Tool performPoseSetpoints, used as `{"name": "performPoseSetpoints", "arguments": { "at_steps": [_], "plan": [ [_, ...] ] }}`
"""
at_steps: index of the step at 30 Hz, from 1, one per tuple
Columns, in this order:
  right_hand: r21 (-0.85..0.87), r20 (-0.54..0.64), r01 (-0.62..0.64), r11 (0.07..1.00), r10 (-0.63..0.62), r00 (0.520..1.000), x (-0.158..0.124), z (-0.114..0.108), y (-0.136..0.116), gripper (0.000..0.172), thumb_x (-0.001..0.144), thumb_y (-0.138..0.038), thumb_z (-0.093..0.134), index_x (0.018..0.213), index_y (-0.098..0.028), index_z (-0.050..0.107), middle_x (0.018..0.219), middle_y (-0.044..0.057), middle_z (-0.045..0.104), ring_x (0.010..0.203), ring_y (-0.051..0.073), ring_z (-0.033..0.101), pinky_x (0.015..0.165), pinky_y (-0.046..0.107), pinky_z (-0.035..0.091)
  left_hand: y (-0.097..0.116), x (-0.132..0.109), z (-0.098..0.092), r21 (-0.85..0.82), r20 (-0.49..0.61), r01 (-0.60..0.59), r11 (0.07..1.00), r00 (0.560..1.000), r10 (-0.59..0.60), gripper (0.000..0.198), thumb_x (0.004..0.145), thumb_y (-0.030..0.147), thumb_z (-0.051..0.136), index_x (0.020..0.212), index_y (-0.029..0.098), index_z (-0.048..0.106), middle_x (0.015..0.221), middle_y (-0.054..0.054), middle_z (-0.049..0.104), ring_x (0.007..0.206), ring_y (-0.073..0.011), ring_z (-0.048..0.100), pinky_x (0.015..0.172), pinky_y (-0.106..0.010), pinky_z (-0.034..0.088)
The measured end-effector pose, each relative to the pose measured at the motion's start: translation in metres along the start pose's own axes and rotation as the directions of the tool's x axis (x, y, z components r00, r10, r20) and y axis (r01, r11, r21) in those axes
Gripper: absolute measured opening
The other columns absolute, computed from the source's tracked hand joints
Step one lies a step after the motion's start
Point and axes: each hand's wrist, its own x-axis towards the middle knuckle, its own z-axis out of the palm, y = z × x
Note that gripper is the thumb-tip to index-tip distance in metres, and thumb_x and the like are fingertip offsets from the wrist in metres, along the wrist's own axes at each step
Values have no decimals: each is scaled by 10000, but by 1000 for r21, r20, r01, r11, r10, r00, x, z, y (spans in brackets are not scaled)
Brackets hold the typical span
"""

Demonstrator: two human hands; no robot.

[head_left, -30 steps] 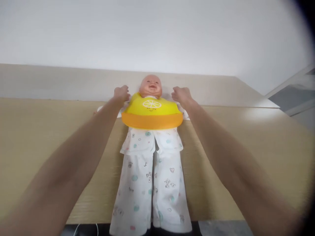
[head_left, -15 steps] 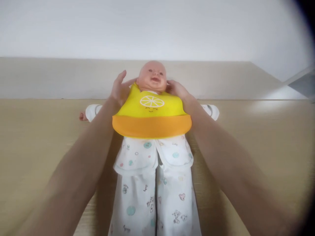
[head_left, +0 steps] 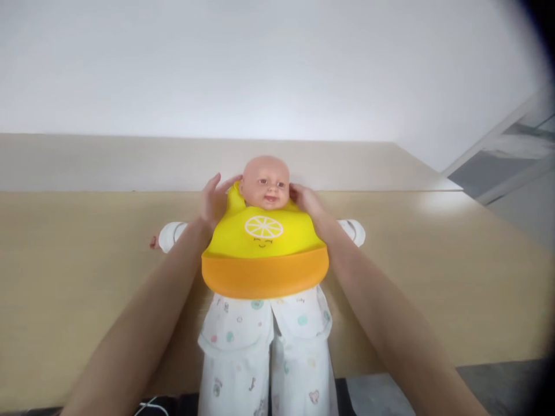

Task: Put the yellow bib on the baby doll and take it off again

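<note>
"What are you getting on the head camera?"

"I'm looking down at a baby doll (head_left: 265,184) lying on its back on a light wood-grain table (head_left: 65,289), head toward the far edge. It's wearing a yellow-and-orange silicone bib (head_left: 264,245) over white printed pajamas (head_left: 236,346), and the white sleeves (head_left: 171,236) are stretching out to either side."

"Is any writing showing that I should be reading?"

"I'm not making out any lettering. The bib is showing a white citrus-slice print with a small smiling face under it, and the pajamas are carrying little animals, hearts and dots."

"How is the left hand standing?"

"The left hand (head_left: 213,201) is open wide, fingers spread, right beside the bib's raised neck strap and near the doll's cheek. It isn't holding anything that I can see."

"And the right hand?"

"The right hand (head_left: 306,200) is narrower, its fingers curling in against the side of the doll's neck at the bib's top edge. I can't tell whether it's pinching the bib or only touching it."
</note>
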Motion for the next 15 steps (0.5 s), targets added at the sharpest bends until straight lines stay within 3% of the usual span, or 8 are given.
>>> {"name": "performPoseSetpoints", "arguments": {
  "at_steps": [8,12,15],
  "plan": [
    [174,66,-38,984,27,997,-96,17,7,203,732,-302,545,836,-188,676,941,16,704,931,186,629,849,296,501,-21,-92,20,-155,-42,1,988,999,-8,423,791,491,540,1106,224,626,1075,-75,685,999,-297,644,844,-429,506],
    [245,116,-1,970,-28,993,-127,15,15,174,724,-270,584,851,-187,667,969,11,696,909,167,622,877,273,475,-34,-117,22,-120,-64,-14,993,998,7,383,774,360,579,1134,235,608,1128,-63,671,1005,-273,647,844,-401,514],
    [305,101,-8,952,-24,995,-144,11,20,180,706,-255,625,865,-184,670,1015,23,689,963,183,616,899,288,467,-42,-127,23,-116,-66,-6,993,998,-2,476,705,187,612,1174,256,564,1146,-43,663,951,-239,662,782,-349,525]
  ]
}}
